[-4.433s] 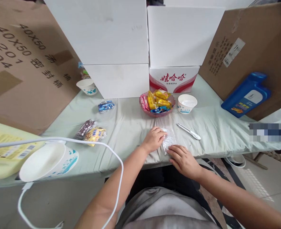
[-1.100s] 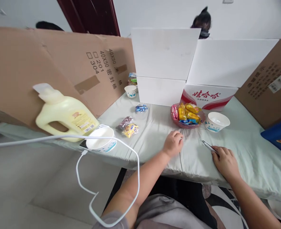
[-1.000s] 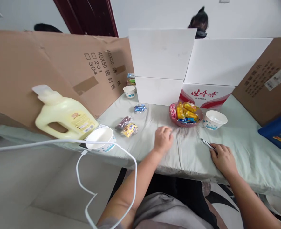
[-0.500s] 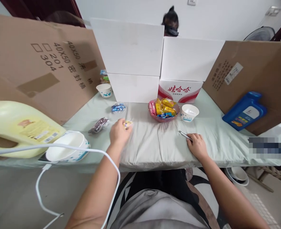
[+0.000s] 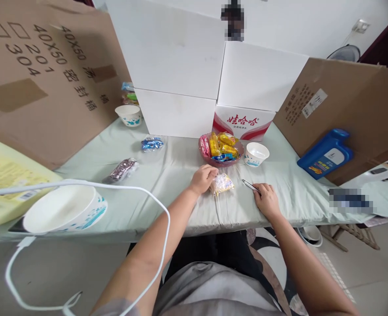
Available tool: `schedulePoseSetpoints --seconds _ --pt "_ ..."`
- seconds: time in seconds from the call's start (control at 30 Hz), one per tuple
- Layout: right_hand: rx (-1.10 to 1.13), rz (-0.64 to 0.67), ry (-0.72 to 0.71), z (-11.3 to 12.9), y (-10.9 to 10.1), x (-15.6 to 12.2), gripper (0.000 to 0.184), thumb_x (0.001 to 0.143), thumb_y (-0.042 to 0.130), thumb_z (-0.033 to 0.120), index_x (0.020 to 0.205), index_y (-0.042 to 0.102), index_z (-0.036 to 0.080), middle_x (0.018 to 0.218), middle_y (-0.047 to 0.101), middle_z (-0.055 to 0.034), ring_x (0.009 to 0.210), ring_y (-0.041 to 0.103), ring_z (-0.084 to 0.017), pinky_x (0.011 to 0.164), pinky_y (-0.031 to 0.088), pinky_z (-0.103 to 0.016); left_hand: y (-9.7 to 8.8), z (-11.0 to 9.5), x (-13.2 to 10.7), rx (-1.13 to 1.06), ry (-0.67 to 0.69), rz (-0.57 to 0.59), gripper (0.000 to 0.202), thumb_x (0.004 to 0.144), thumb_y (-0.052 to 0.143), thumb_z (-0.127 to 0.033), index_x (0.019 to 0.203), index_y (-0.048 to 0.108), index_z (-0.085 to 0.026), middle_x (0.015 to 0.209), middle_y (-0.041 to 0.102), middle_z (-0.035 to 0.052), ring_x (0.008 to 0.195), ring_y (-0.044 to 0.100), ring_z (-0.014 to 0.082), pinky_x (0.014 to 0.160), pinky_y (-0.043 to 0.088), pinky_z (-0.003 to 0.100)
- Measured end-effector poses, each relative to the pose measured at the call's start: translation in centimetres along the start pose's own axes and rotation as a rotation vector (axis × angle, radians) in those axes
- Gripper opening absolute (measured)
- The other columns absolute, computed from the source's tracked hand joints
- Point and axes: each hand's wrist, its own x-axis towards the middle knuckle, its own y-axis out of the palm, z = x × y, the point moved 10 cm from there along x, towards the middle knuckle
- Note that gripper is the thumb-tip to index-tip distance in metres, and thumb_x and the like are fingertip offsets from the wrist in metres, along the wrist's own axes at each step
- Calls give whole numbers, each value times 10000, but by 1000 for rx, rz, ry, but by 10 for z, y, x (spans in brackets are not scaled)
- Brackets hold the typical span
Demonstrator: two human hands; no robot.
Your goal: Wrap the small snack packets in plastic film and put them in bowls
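Note:
Pinched in my left hand point(image 5: 203, 179) is the corner of a small clear-wrapped snack packet point(image 5: 222, 184), in front of the bowl. My right hand point(image 5: 267, 199) rests on the cloth, its fingers closed on a slim silver and black pen-like tool point(image 5: 249, 184). Just beyond my hands, a pink glass bowl point(image 5: 225, 163) holds several yellow, pink and blue wrapped snacks. To its right stands a white paper cup point(image 5: 256, 154). Further left lie a blue-wrapped packet point(image 5: 152, 144) and a dark brown wrapped packet point(image 5: 123, 170).
White boxes point(image 5: 177, 114) wall off the back, with cardboard sheets point(image 5: 82, 109) at the sides. A blue bottle point(image 5: 327, 154) stands right. At left are a large paper bowl point(image 5: 65, 208), a yellow jug point(image 5: 9, 175) and a white cable point(image 5: 154, 199). Another paper cup point(image 5: 129, 116) sits back left.
My left hand has moved right with the snack packet, from near the brown packet to in front of the pink bowl. The right hand keeps its hold. My view has shifted slightly.

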Motion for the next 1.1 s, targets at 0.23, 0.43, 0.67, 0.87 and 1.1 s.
schedulePoseSetpoints --seconds 0.23,0.43,0.67,0.87,1.1 --pt "221 -96 -45 52 -22 8 267 939 429 245 1108 635 225 1022 642 -95 981 596 -243 854 510 -417 10 14 -5 -172 -140 291 398 671 750 -429 980 692 -186 929 653 32 750 575 153 712 492 285" --pt "143 83 -290 109 -10 15 284 952 426 196 1136 633 254 1039 653 -78 968 593 -240 834 512 -401 21 -1 -10 -64 -14 362 642 533 849 -316 1136 644 -233 1115 600 46 1084 567 249 968 461 374" --pt "-12 48 -18 8 -14 3 210 909 483 231 1009 664 197 963 670 -101 937 589 -277 855 496 -470 21 -5 -10 -28 -15 344 623 575 822 -305 1156 620 -206 1144 618 74 1105 567 270 989 447 391" --pt "310 30 -27 78 -6 19 389 884 584 418 1228 560 238 1130 580 -107 868 594 -217 747 536 -385 23 -13 -13 -98 28 307 494 619 738 -133 1089 620 -228 1143 648 38 1128 559 247 1007 425 381" --pt "536 15 138 82 23 37 231 877 534 419 871 601 198 823 601 -57 654 578 -168 630 504 -332 25 0 -14 -188 -52 327 510 610 712 -112 1087 560 -206 1119 625 32 994 594 209 900 472 342"
